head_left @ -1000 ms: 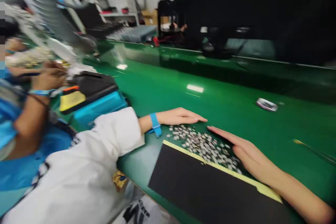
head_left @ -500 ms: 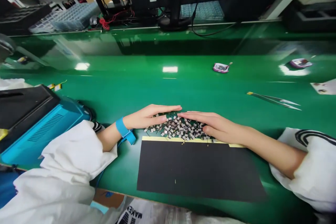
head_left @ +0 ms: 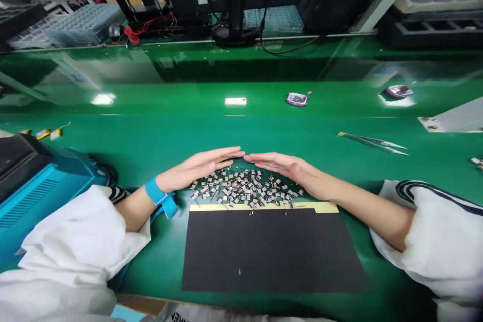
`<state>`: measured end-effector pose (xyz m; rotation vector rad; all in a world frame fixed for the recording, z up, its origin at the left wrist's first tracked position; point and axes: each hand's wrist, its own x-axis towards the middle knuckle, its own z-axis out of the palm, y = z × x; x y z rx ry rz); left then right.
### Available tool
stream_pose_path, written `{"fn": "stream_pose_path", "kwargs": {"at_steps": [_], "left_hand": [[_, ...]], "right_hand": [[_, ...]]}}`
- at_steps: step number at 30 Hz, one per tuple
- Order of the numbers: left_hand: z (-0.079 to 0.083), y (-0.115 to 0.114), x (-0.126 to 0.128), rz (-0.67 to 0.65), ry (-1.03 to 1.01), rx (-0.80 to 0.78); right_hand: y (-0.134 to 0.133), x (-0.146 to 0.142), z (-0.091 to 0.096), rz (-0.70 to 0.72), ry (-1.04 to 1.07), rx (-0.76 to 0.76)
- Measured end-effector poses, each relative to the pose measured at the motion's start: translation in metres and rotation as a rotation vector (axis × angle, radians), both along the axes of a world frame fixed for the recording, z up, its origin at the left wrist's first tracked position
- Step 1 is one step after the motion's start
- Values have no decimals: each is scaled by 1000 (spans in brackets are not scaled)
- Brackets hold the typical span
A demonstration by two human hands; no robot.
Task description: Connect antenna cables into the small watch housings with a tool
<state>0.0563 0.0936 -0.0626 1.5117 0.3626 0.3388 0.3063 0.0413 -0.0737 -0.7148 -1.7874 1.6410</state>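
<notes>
A heap of several small silver parts [head_left: 243, 188] lies on the green table [head_left: 241, 126], just beyond a black mat [head_left: 271, 249] with a yellow strip along its far edge. My left hand [head_left: 199, 166], with a blue wrist strap [head_left: 160, 196], rests on its edge at the heap's left, fingers stretched flat. At the heap's right, my right hand [head_left: 285, 166] mirrors it, also flat. The fingertips nearly meet behind the heap. Neither hand holds anything.
Tweezers [head_left: 372, 141] lie to the right. Two small pink-rimmed devices [head_left: 297, 98] [head_left: 399, 91] sit farther back. A blue machine [head_left: 41, 186] stands at the left. A monitor base and cables [head_left: 234, 35] and trays line the far side.
The view swung from the left to straight ahead. Both hands drew in around the heap, then opened slightly apart, leaving more of the parts exposed.
</notes>
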Motion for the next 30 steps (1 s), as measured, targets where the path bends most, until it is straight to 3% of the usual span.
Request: {"fn": "stream_pose_path", "kwargs": {"at_steps": [3, 7, 10, 15, 18, 24, 30], "left_hand": [[-2, -1, -1, 49, -12, -1], [-5, 2, -3, 186, -2, 232], [-3, 3, -6, 202, 62, 431], [4, -2, -13, 227, 157, 491], [5, -5, -14, 204, 167, 412], [-1, -10, -9, 143, 29, 3], [1, -9, -8, 134, 14, -71]], "right_hand": [[1, 8, 0, -120, 22, 60], [-2, 26, -3, -259, -216, 424], [-5, 34, -4, -207, -338, 531], [-5, 31, -2, -75, -461, 611], [-2, 30, -2, -60, -429, 587], [-2, 32, -1, -23, -315, 450], [-12, 18, 7, 1, -238, 89]]}}
